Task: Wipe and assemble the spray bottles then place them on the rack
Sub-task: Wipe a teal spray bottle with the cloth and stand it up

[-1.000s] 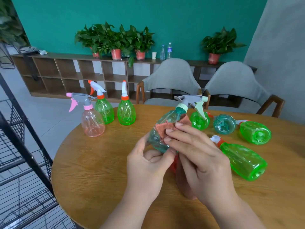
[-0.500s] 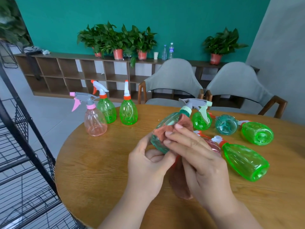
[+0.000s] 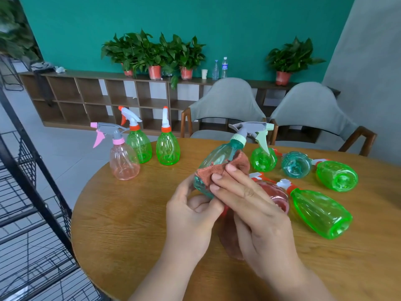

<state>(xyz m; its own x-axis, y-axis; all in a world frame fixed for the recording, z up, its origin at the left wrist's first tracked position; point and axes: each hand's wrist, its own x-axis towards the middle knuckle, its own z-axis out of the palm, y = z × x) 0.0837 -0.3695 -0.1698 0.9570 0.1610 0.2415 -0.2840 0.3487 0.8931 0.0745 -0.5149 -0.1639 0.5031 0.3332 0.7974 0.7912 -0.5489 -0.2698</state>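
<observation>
Rubbing on with barely a shift from a second ago, the right hand [image 3: 256, 209] presses the cloth [image 3: 217, 170] flat-fingered on the teal bottle [image 3: 219, 154], gripped at its base by the left hand [image 3: 191, 213] above the table [image 3: 130, 224]: wiping seems unfinished.

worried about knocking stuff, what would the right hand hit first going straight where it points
The cloth on the teal bottle, which the right hand touches; beyond, perhaps the nearest upright green bottle.
</observation>
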